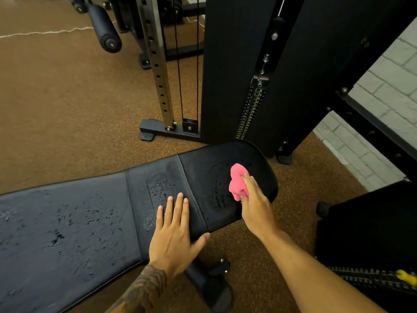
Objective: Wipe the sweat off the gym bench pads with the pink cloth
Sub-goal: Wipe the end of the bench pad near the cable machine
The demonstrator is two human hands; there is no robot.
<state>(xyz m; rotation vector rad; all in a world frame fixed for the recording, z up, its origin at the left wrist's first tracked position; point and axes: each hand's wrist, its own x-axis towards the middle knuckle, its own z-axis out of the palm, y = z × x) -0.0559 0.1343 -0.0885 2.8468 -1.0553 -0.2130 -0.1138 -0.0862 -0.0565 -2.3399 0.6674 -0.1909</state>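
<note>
A black padded gym bench runs from the lower left to the middle right, in three sections. The long back pad (63,233) on the left carries many wet droplets. The middle pad (155,177) has a wet oval patch. My left hand (173,231) lies flat on this middle pad, fingers spread, holding nothing. My right hand (255,206) grips a bunched pink cloth (238,179) and presses it on the rounded end pad (225,161), which also shows droplets.
A black cable machine with a weight stack (250,109) stands just beyond the bench end. A perforated steel upright (158,64) and its foot sit to its left. A foam roller pad (103,28) is at the back. Brown speckled floor (56,98) surrounds everything; a pale brick wall (383,75) lies right.
</note>
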